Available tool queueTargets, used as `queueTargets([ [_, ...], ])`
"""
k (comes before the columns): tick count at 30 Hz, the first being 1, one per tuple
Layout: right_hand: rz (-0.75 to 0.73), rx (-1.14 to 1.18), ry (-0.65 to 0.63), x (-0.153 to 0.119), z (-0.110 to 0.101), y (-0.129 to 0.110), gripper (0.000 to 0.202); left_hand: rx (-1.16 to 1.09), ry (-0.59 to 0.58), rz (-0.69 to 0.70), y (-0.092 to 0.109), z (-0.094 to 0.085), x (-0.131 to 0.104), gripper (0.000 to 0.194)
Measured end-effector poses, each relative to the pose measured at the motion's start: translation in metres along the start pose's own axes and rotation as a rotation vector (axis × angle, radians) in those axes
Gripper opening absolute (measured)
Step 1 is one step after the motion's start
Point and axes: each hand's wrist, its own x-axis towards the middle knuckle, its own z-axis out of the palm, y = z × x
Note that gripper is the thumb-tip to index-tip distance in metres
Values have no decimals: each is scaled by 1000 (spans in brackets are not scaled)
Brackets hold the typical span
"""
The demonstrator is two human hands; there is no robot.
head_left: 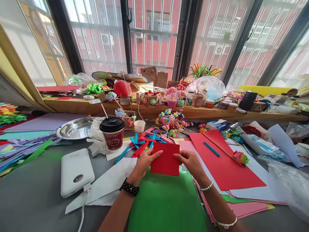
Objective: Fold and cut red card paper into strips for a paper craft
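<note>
Red square paper sheet (165, 162) is held over the far edge of the glossy green board (167, 201). Left hand (145, 161) clamps its left side between thumb and fingers; right hand (190, 161) clamps its right side.

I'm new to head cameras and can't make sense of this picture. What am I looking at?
There is no machine here, just a person's bare hands. The single picture comes from a camera worn on the head, looking forward and down, so the arms reach in from the bottom edge. The left hand and right hand hold a red square between them, one at each side. On the grey table lie red and blue strips, a lidded cup, a white power bank and a larger red sheet. Behind are windows.
</note>
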Motion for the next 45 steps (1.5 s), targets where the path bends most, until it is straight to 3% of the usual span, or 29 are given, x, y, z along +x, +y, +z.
queueTargets([
  [5,-34,-15,-53,-2,2,-1,27,-48,-23,-41,-4,2,0,32],
  [12,-85,-13,52,-1,0,-3,29,-68,-8,10,-5,11,-3,34],
  [24,-88,21,11,-3,-1,-6,32,-90,5,-22,-5,13,-5,31],
  [36,-106,-77,45,-3,-1,-8,34,-141,141,-1,3,-1,0,19],
  [45,-82,-67,47,-3,-3,-7,35,-232,127,50,0,-8,2,18],
])
